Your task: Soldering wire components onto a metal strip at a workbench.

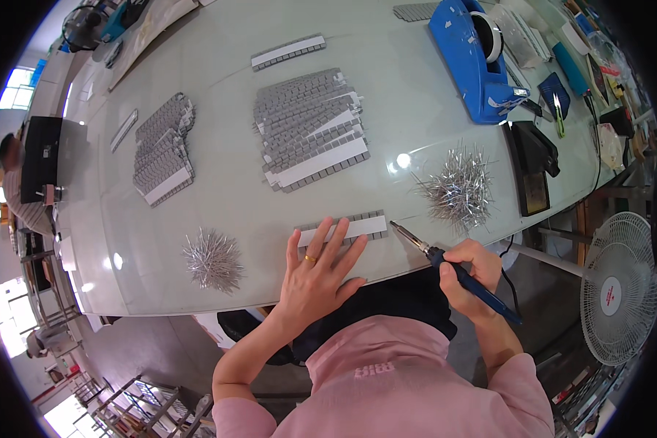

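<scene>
The left hand [317, 271] lays spread fingers across a grey-and-white strip [372, 224], at 1 o'clock from its palm; the right hand [471, 276] grips a soldering iron [489, 297], tip near the strip's 3 o'clock end (silvery pins [458, 191] bristle at its 2 o'clock)

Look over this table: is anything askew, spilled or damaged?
Nothing looks plainly damaged. The middle stack of grey strips is askew: its strips overlap at different slants. The larger heap of thin metal pieces bristles untidily, but seems a loose pile, not a spill. The single strip under the left hand looks intact.
</scene>
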Demonstrator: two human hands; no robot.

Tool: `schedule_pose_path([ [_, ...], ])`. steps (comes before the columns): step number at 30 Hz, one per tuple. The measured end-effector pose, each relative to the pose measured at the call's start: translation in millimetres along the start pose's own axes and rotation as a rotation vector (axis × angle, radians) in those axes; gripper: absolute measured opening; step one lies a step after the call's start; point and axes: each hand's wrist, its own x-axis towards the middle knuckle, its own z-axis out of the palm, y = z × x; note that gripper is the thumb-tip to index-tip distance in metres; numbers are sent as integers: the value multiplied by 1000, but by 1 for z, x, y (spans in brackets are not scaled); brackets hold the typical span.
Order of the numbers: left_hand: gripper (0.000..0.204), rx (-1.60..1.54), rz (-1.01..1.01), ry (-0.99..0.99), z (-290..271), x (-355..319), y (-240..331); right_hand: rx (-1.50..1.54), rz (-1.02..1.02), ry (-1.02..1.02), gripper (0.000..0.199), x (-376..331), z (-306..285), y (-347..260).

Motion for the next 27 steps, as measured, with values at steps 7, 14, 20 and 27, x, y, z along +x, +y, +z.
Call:
schedule_pose_path([
  [7, 66, -30, 7, 24, 2, 0, -1, -95, -49, -87, 16, 12, -2, -14],
  [14, 66, -69, -88, 100, -6, -22, -3, -160, 24, -36, 13, 6, -1, -7],
  [20, 65, 107, -453, 257, -18, -68, -39, 199, 30, 41, 19, -10, -7, 1],
  [27, 64, 133, -482, 272, -10, -71, -43, 196, 7, -82, 19, -2, 27, -8],
])
